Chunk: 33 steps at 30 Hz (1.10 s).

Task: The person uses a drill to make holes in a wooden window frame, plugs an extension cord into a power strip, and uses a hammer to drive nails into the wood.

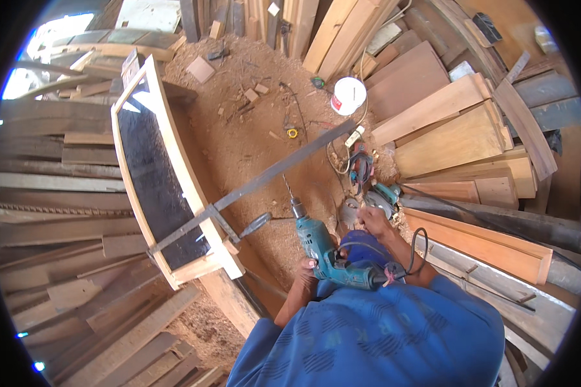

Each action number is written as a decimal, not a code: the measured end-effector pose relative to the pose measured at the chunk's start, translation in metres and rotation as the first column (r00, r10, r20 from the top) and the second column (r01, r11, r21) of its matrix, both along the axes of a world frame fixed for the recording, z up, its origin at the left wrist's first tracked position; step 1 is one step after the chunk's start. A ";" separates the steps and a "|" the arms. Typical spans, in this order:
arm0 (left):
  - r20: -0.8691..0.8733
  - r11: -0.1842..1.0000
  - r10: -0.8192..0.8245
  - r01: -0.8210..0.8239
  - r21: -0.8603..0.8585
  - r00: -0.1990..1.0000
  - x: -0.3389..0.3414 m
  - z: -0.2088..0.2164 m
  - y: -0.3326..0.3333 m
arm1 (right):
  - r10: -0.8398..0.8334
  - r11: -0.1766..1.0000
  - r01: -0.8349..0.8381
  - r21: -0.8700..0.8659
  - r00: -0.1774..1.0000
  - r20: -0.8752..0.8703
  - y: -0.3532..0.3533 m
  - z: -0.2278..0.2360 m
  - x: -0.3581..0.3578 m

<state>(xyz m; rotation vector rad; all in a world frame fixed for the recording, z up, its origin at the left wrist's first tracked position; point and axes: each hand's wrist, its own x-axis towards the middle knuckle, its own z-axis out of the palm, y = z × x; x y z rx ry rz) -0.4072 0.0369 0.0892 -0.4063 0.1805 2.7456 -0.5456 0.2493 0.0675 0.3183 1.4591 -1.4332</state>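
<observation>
In front of my body is a teal corded power drill [317, 248], its long bit [288, 186] pointing away from me. My left hand [306, 268] grips the drill's body from its left side; most of the fingers are hidden behind it. My right hand [374, 222] is curled closed to the right of the drill, just above my blue-clad leg [363, 247]. Whatever it may hold is too small or hidden to make out. To the left, a pale wooden frame [169, 138] with a dark inner panel [150, 164] has a long metal bar clamp [284, 164] across its near end.
Wood shavings cover the floor [245, 142]. A white bucket [348, 95], a yellow tape measure [293, 133], a power strip [354, 136], cables and teal power tools [386, 193] lie ahead and right. Stacked boards [445, 155] line both sides.
</observation>
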 end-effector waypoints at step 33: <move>0.253 0.502 0.697 -0.204 -0.840 0.671 0.365 0.008 -0.164 | -0.036 0.997 0.045 -0.062 0.991 0.132 -0.060 -0.016 0.070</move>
